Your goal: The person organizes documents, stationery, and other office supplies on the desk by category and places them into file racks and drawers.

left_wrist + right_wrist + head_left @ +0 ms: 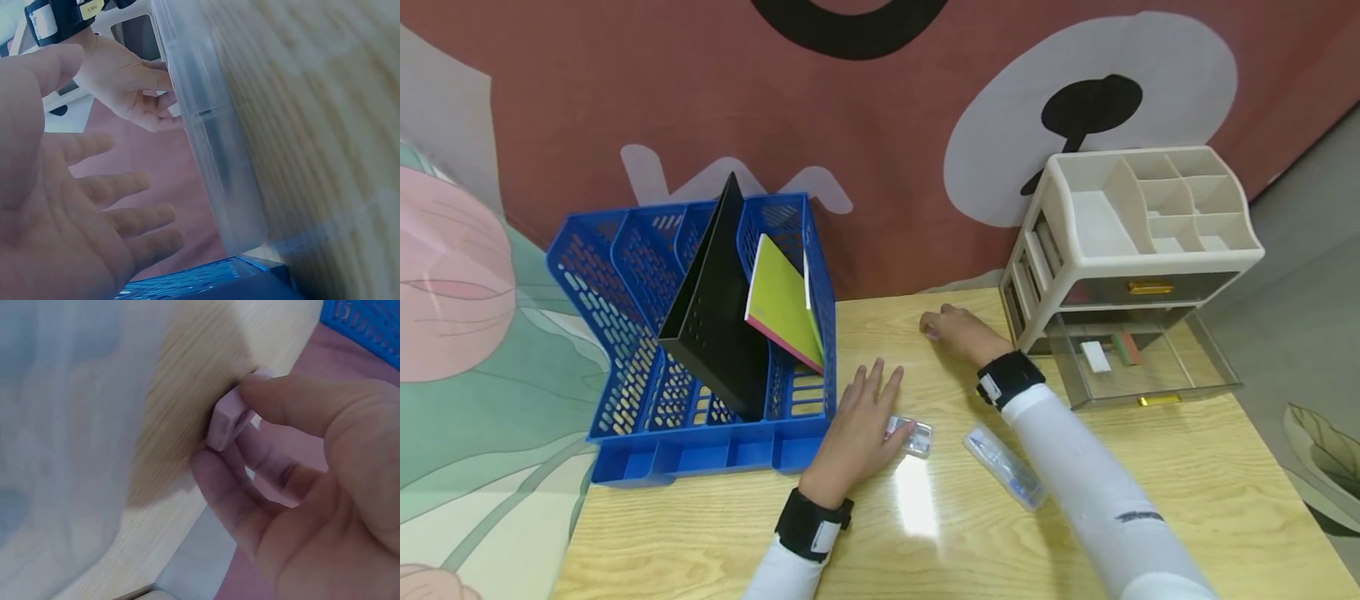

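White sleeve [1090, 483] foremost, the right hand [962, 333] pinches a pinkish block [226, 417], best squeezed evenly between fingers [222, 494]; the left hand [861, 429] has fingers spread.

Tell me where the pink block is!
In the right wrist view, the right hand pinches the pink block; the head view shows that hand left of the drawer unit.

Right hand [337, 494] pinching pink block [226, 419], wooden tabletop [181, 387], blue perforated plastic [369, 325]

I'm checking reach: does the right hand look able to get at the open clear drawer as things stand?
Probably yes: the right hand, pinching a pink block, is near the drawer unit, and nothing visible covers the open part of the clear drawer.
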The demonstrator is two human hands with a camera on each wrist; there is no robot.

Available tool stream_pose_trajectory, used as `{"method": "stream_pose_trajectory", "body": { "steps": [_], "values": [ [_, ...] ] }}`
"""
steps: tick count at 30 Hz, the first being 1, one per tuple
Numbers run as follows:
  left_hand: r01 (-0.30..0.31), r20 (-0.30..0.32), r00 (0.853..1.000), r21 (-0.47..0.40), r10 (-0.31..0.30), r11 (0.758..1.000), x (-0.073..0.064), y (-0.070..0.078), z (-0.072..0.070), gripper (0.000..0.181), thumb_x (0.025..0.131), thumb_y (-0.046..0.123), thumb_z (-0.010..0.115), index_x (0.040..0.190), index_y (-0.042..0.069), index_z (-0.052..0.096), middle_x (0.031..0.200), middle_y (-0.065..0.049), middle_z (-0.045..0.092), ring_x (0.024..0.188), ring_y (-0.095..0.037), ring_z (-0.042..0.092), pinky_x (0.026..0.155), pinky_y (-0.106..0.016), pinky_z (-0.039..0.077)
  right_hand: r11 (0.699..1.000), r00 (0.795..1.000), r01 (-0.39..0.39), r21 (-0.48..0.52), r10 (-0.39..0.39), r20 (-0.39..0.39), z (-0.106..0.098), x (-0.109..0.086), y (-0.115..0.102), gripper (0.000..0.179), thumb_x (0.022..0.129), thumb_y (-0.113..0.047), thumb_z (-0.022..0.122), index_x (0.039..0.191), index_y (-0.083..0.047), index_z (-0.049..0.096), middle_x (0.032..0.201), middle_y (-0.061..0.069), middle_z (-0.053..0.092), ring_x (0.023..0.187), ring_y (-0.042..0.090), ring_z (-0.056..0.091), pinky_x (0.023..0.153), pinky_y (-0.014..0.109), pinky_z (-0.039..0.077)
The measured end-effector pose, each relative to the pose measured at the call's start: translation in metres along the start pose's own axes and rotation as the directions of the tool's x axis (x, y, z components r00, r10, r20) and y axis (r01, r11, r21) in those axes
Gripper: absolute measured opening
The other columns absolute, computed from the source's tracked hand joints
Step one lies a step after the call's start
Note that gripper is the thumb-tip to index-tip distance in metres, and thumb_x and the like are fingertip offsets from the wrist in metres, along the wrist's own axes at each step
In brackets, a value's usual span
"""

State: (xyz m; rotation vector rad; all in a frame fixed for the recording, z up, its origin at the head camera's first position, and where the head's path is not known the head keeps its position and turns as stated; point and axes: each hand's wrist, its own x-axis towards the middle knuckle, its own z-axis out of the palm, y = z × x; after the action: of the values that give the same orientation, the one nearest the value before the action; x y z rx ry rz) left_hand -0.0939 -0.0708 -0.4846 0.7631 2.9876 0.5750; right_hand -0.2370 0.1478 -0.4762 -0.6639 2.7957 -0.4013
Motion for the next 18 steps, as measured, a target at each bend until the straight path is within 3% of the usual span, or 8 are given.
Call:
{"method": "stream_pose_trajectory", "body": {
  "steps": [5,10,18],
  "values": [
    [-0.006,-0.016,1.000,-0.016,0.006,1.000,0.002,-0.001,0.001,0.075,0.095,0.053,0.049,0.155,0.015,0.025,0.159,-0.022,0.024,0.142,-0.045,0.020,0.113,-0.060,0.030,1.000,0.999,0.015,0.022,-0.014,-0.032,0.003,-0.003,-0.005,0.018,0.095,-0.009,0.059,0.110,-0.010,0.068,0.097,0.011,0.059,0.086,0.025,0.054,0.077,0.039,0.052],
    [-0.006,-0.029,1.000,-0.029,0.005,1.000,0.006,-0.002,0.001,0.073,0.096,0.050,0.051,0.154,0.013,0.027,0.158,-0.023,0.026,0.141,-0.047,0.023,0.112,-0.060,0.030,0.996,0.993,0.082,0.018,-0.080,-0.089,0.005,-0.008,-0.009,0.022,0.089,0.006,0.053,0.099,-0.006,0.068,0.087,0.008,0.057,0.077,0.021,0.050,0.065,0.033,0.046],
    [0.024,-0.011,1.000,-0.015,-0.024,1.000,0.006,-0.004,0.004,0.072,0.096,0.049,0.052,0.154,0.014,0.028,0.158,-0.023,0.026,0.142,-0.046,0.022,0.112,-0.061,0.030,0.995,0.981,0.103,-0.021,-0.105,-0.166,0.004,-0.034,-0.018,0.016,0.097,-0.010,0.057,0.102,-0.005,0.071,0.087,0.009,0.063,0.077,0.020,0.055,0.068,0.035,0.053]
  ]
}}
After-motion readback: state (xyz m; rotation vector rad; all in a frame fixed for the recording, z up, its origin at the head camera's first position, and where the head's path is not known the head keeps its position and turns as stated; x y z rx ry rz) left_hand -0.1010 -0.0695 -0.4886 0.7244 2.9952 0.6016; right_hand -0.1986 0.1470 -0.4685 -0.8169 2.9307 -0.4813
